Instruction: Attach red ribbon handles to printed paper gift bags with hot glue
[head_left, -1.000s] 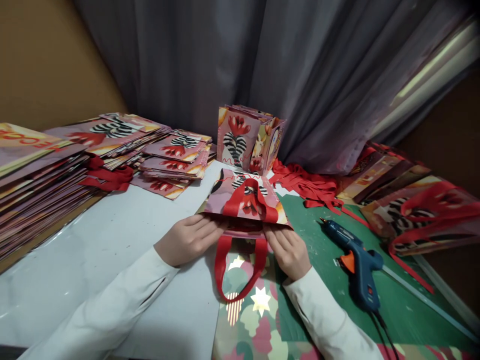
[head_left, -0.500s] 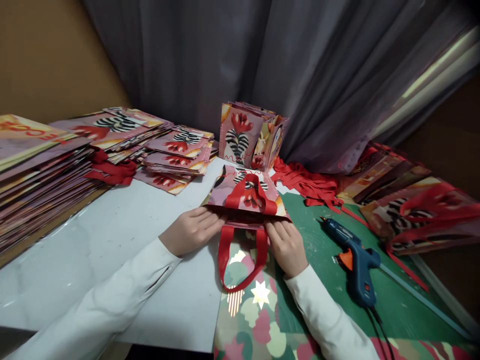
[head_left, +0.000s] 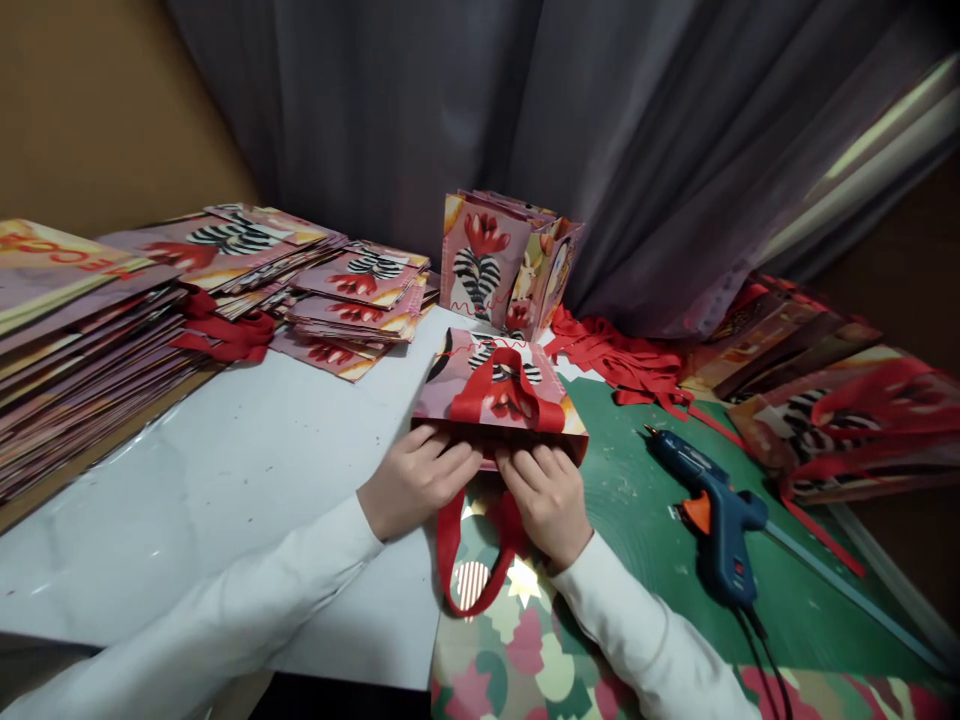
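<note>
A pink paper gift bag [head_left: 437, 392] lies on the table with its mouth facing me, printed with red flowers and black-and-white stripes. One red ribbon handle [head_left: 551, 414] rests on its upper panel. The other ribbon handle [head_left: 448, 560] loops out toward me from the lower panel. At the left of the mouth, my left hand [head_left: 420, 478] has bent fingers gripping the edge, fingertips partly hidden inside. My right hand [head_left: 550, 503] grips the right part of the same edge, close beside the left hand, its fingertips also hidden.
A blue glue gun [head_left: 716, 515] with an orange trigger lies on the green mat [head_left: 630, 540] at right. Stacked flat bags [head_left: 82, 370] fill the left. Upright bags [head_left: 480, 260] stand behind, near a red ribbon pile [head_left: 622, 360]. More handled bags [head_left: 840, 420] sit far right.
Both hands have moved inward along the bag's mouth, toward each other. The mouth now gapes wider, and the near ribbon handle has shifted slightly toward me.
</note>
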